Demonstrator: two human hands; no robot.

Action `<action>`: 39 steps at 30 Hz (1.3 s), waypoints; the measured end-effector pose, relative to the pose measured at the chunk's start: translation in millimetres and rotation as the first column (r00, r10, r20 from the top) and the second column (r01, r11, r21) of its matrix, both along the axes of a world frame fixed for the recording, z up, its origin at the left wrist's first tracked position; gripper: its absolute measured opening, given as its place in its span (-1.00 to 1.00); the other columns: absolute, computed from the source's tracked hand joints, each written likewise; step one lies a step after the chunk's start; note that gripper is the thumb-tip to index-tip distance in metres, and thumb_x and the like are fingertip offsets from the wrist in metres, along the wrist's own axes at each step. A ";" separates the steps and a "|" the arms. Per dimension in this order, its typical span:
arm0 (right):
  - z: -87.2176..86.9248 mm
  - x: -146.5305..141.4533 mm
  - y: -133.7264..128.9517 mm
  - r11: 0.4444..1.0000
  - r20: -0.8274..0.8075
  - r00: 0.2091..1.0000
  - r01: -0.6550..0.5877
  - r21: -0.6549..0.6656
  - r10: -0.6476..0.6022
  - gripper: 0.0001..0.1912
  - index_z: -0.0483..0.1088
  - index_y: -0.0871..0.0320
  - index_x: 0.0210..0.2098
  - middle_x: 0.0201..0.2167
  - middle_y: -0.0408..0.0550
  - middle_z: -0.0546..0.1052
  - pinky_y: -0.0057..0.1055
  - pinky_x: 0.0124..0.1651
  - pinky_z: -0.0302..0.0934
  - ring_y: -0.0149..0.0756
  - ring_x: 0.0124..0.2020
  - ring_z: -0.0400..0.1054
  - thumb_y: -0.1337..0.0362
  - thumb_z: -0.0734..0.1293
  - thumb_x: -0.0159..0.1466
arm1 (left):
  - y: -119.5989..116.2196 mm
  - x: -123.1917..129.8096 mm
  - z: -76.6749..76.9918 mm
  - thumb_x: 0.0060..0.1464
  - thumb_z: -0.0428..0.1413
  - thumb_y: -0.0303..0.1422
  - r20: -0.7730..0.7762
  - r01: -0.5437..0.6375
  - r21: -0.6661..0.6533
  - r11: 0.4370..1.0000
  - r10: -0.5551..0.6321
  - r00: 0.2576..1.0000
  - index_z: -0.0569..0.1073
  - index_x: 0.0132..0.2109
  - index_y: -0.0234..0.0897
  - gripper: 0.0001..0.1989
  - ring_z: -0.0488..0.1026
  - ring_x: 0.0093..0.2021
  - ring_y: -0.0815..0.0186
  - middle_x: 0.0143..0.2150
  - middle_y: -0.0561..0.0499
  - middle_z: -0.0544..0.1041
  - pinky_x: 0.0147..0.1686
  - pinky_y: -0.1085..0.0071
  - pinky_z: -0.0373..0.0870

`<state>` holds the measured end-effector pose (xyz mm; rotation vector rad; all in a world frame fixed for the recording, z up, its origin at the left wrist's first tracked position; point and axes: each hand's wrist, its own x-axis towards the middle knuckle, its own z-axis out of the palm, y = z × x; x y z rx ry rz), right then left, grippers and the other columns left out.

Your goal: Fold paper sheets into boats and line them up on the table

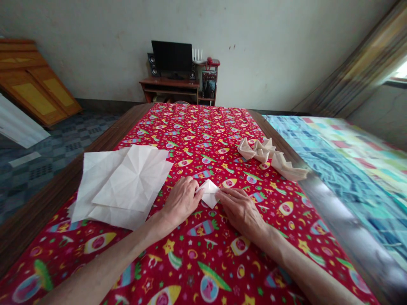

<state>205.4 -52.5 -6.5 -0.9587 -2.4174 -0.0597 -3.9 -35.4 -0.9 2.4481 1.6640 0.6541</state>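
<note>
A small piece of folded white paper (210, 195) lies on the red patterned cloth (203, 146) in front of me. My left hand (182, 195) grips its left corner, thumb on top and fingers curled. From the other side my right hand (239, 208) presses on the right corner with its fingers close together. To the left of my left hand, several large creased white sheets (136, 173) overlap in a loose stack. Beyond my right hand, near the table's right edge, several folded paper shapes (262, 150) with pointed tips sit in a row.
The cloth covers a dark wooden table (337, 216). A bed with a blue checked cover (305, 169) stands close on the right. Past the far end are a desk (171, 84) with a monitor (173, 57) and speakers. A wooden cabinet (38, 91) stands at the left.
</note>
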 end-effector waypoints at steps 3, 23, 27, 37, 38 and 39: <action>6.5 -6.3 0.6 0.999 -0.027 0.999 0.039 0.011 -0.038 -0.78 0.37 0.18 -0.08 -0.19 0.04 0.56 -0.23 -0.06 0.24 -0.23 -0.16 0.44 0.32 0.19 0.32 | 5.2 3.6 1.4 0.16 0.02 -0.33 0.124 0.021 -0.073 0.997 -0.012 0.992 0.33 -0.44 -0.28 -0.78 0.37 -0.39 0.30 -0.44 0.01 0.42 -0.33 0.39 0.28; 15.0 -34.9 20.7 0.606 -0.626 0.526 -0.239 -0.758 -0.576 -0.79 0.26 0.16 -0.28 -0.63 -0.27 0.32 -0.56 -0.62 -0.02 -0.48 -0.65 0.13 0.19 0.24 0.13 | -8.5 1.8 2.8 0.06 0.16 -0.25 0.078 0.261 0.218 0.940 -0.284 0.956 0.18 0.16 -0.25 -0.45 0.17 0.18 0.06 0.15 -0.15 0.25 0.16 0.08 0.19; 12.0 -32.2 23.4 0.556 -0.534 0.632 -0.190 -0.809 -0.562 -0.81 0.26 0.15 -0.34 -0.61 -0.20 0.39 -0.53 -0.59 0.09 -0.43 -0.62 0.24 0.14 0.21 0.18 | -2.4 0.4 -3.6 0.15 0.04 -0.44 0.050 0.243 0.226 0.943 -0.261 0.964 0.32 0.05 -0.25 -0.70 0.26 0.09 0.16 0.03 -0.09 0.35 0.10 0.18 0.28; 13.3 11.7 12.2 0.978 -0.084 0.987 0.118 -0.171 -0.134 -0.78 0.42 0.15 -0.17 -0.31 0.01 0.49 -0.45 -0.31 0.23 -0.33 -0.32 0.38 0.29 0.17 0.32 | -1.3 -7.3 -1.9 0.21 0.01 -0.44 -0.179 0.385 0.217 0.897 -0.351 0.919 0.43 -0.06 -0.23 -0.82 0.34 -0.09 0.25 -0.13 0.01 0.45 -0.11 0.30 0.34; 11.7 13.2 9.7 0.988 -0.060 0.996 0.053 -0.143 -0.062 -0.78 0.43 0.14 -0.18 -0.26 0.03 0.49 -0.44 -0.27 0.25 -0.31 -0.27 0.37 0.32 0.15 0.33 | -2.2 -7.0 -1.6 0.21 0.01 -0.45 -0.182 0.398 0.192 0.897 -0.367 0.912 0.42 -0.05 -0.23 -0.81 0.34 -0.08 0.25 -0.12 0.01 0.45 -0.10 0.30 0.34; 10.3 13.8 7.5 0.992 -0.026 1.000 0.004 -0.127 -0.008 -0.77 0.43 0.13 -0.18 -0.22 0.03 0.48 -0.41 -0.23 0.26 -0.30 -0.23 0.36 0.33 0.15 0.34 | -2.9 -6.8 -1.3 0.21 0.00 -0.46 -0.178 0.405 0.172 0.898 -0.376 0.910 0.43 -0.05 -0.24 -0.80 0.35 -0.08 0.26 -0.12 0.00 0.46 -0.10 0.31 0.33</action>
